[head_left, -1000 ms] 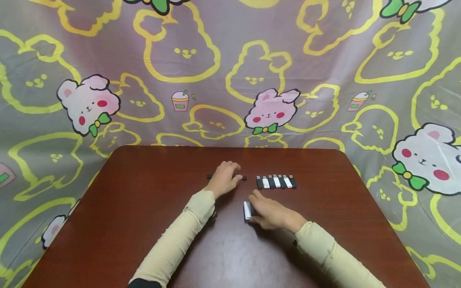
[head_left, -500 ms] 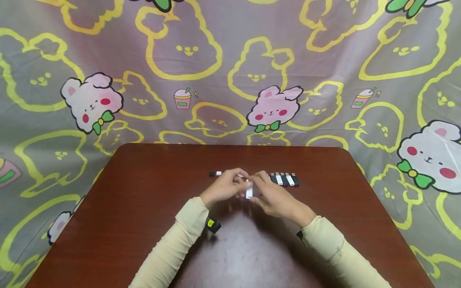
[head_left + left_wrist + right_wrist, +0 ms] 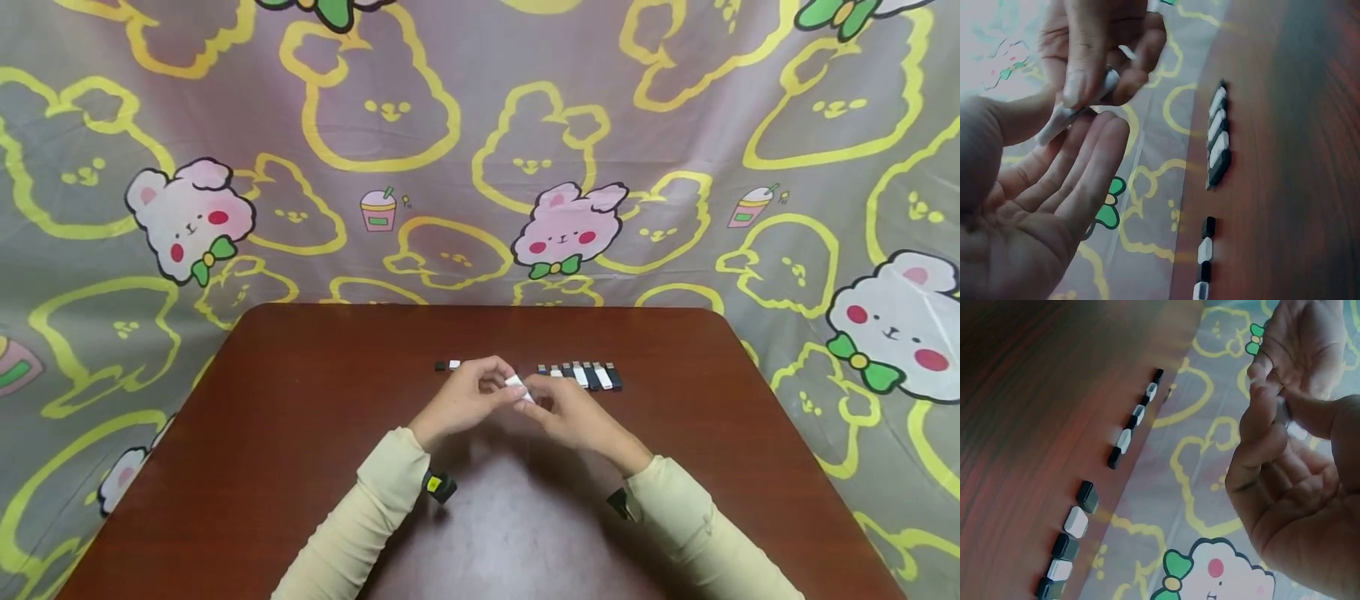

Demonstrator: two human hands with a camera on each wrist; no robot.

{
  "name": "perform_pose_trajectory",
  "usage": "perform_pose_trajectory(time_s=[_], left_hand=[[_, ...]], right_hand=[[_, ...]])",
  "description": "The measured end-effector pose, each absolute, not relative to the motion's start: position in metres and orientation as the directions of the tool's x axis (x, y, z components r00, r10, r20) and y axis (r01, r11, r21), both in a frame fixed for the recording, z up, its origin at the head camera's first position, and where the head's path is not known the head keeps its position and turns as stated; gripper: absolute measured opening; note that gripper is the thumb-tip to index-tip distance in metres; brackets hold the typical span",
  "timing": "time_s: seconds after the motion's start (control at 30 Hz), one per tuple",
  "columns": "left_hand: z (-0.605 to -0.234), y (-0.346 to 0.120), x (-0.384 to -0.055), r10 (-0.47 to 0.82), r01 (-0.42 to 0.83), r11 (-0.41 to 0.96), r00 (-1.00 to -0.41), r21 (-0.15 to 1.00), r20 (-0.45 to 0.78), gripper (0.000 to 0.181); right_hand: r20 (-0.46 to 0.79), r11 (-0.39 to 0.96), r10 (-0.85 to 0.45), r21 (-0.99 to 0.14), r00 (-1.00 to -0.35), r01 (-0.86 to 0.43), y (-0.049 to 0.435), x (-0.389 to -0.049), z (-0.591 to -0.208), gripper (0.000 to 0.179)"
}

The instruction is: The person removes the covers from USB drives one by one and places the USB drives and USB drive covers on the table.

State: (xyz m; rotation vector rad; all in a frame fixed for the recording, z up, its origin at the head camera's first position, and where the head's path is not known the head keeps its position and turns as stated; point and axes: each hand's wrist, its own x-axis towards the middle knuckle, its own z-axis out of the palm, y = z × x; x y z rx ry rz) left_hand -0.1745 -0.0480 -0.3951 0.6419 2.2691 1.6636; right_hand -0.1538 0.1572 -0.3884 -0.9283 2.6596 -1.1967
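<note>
A white USB stick point(image 3: 519, 386) is held above the table between both hands. My left hand point(image 3: 461, 404) pinches its upper left end between thumb and fingers. My right hand point(image 3: 583, 414) pinches the other end. In the left wrist view the white stick point(image 3: 1055, 126) runs from the left thumb to the right fingertips. In the right wrist view fingers hide most of it. Beyond the right hand, USB sticks point(image 3: 602, 377) in black and white lie side by side with their metal plugs bare.
Small black and white caps point(image 3: 1133, 421) form a row left of the sticks, partly hidden by my left hand in the head view. A brown table point(image 3: 300, 433) lies below, with a patterned cloth point(image 3: 420, 100) hanging behind it.
The left hand has left the row of caps. The right hand has lifted the white USB stick from nearer the front, and both hands now meet on it, turning it to a slant.
</note>
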Motion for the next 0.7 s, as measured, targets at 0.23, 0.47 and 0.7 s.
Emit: perform_pose_trajectory(time_s=[0.23,0.47,0.7], left_hand=[[-0.39,-0.054,-0.168,0.538,0.314,0.326,-0.837,0.892,0.098,0.013],[-0.389,-0.057,-0.168,0.584,0.312,0.259,-0.804,0.914,0.11,0.014],[-0.385,-0.058,-0.169,0.587,0.275,0.214,-0.803,0.938,0.101,0.009]], right_hand=[[0.144,0.437,-0.635,-0.743,-0.759,-0.507,0.159,-0.147,-0.39,0.015],[0.131,0.383,-0.657,-0.79,-0.743,-0.478,0.161,-0.144,-0.385,0.018],[0.092,0.416,-0.653,-0.786,-0.752,-0.457,0.165,-0.142,-0.377,0.021]])
